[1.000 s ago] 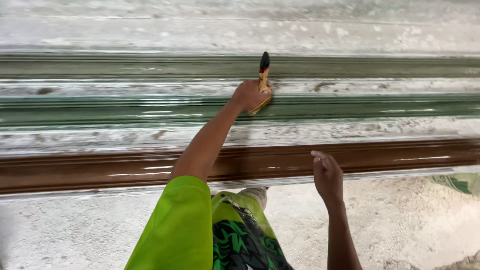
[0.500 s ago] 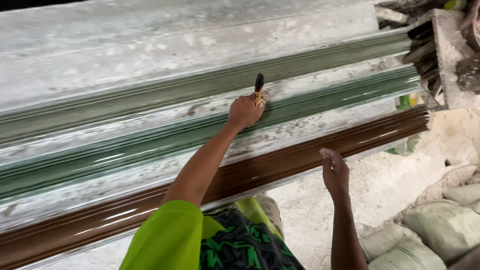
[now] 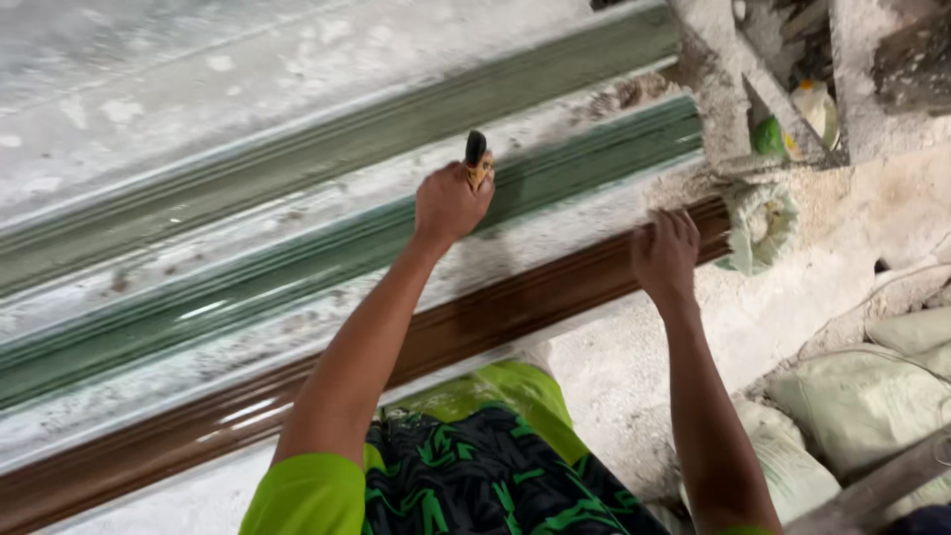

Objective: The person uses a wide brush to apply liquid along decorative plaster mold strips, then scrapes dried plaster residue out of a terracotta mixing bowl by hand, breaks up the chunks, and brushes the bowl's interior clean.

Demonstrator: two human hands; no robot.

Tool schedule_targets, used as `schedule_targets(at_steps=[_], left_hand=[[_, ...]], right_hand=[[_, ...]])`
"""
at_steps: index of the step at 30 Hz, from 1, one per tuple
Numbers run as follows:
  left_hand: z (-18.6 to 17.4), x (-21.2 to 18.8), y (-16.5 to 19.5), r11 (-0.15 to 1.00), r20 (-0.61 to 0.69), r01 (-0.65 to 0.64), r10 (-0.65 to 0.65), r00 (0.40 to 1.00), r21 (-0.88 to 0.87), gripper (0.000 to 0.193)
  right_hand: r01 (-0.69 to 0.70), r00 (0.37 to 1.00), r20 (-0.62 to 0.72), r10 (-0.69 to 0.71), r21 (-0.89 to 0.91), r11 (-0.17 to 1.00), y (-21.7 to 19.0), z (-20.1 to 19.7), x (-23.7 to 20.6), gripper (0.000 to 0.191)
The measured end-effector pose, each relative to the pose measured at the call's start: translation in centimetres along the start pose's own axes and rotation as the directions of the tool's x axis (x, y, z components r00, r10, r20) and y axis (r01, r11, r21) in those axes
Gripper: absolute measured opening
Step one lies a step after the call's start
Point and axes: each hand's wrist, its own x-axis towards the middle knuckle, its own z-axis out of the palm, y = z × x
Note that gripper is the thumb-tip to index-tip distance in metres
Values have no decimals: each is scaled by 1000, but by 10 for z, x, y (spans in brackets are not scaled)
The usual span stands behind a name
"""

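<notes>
My left hand [image 3: 451, 203] grips a paintbrush [image 3: 477, 159] with a black-tipped yellow handle, its bristle end hidden under the hand against a long glossy green moulding [image 3: 297, 272]. A second, duller green moulding [image 3: 347, 149] lies farther back. My right hand [image 3: 666, 256] hovers with fingers loosely spread over the right end of a long glossy brown moulding [image 3: 475, 322], holding nothing.
The mouldings lie on a dusty white slab [image 3: 198, 69]. Off their right ends sit a pale bag [image 3: 763, 226], a green object [image 3: 771, 137] and rubble. Filled sacks [image 3: 872, 396] lie at the lower right. My green and black clothing [image 3: 466, 466] is below.
The view has swung right, bringing the mouldings' right ends and the sacks into sight. My left hand with the brush has travelled right along the green moulding; my right hand moved with it.
</notes>
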Motion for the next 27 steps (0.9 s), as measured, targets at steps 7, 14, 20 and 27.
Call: schedule_targets(at_steps=[7, 14, 20, 27], left_hand=[[80, 47, 74, 999, 67, -2, -1, 998, 49, 26], [147, 95, 148, 994, 110, -27, 15, 994, 109, 29], [196, 135, 213, 984, 34, -115, 111, 993, 140, 41], [243, 178, 264, 994, 109, 99, -93, 990, -49, 30]], right_hand=[[128, 932, 355, -69, -145, 981, 22, 11, 49, 50], [75, 899, 438, 4, -164, 984, 12, 14, 50, 26], [82, 940, 339, -36, -121, 989, 11, 16, 52, 34], [152, 948, 298, -115, -103, 983, 10, -7, 53, 74]])
